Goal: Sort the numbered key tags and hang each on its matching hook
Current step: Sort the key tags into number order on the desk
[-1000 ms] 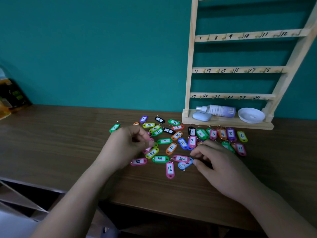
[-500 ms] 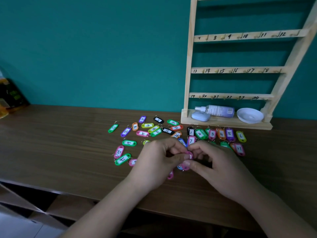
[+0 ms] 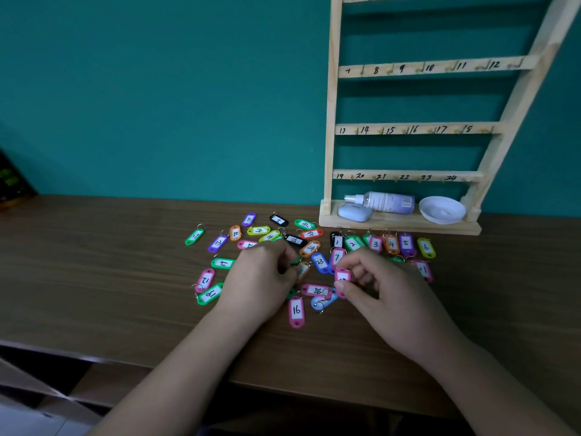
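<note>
Our right hand (image 3: 393,294) pinching a pink tag (image 3: 342,276), left hand (image 3: 261,278) curled round a green tag (image 3: 295,263), loose tags (image 3: 296,310) across worktop (image 3: 94,278)

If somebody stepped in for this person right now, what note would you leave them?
Left hand: pinches a green tag, number hidden.
Right hand: pinches a pink tag, number covered.
Tags 1 to 6 lie in a row before the rack; the rest lie scattered on the table.
Done: that row. Left: sort the rest, hang all; visible hooks are bare.
</note>
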Available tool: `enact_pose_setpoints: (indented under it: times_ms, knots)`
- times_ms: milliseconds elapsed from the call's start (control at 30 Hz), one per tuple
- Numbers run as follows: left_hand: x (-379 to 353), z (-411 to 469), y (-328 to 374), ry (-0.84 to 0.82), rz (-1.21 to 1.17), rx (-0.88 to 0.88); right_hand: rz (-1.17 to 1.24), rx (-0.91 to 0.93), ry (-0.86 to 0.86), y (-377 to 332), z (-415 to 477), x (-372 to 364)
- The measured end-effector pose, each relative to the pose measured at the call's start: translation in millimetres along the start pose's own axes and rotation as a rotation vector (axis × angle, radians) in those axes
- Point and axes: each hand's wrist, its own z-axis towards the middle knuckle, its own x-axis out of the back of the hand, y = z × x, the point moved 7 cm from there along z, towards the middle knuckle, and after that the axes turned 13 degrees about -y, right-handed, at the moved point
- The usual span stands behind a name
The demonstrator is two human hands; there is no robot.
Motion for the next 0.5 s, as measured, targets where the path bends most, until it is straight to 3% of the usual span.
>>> enact_pose_setpoints:
  times_ms: [233, 500]
  knots:
    - [-7.4, 7.8, 8.6, -0.023, 0.165, 0.071, 0.004, 0.015, 0.005, 0.9, 0.1, -0.5]
    - [-9.2, 11.1, 1.7, -0.104, 0.078, 0.12, 0.025, 0.024, -0.01, 1.3, -0.4, 0.8]
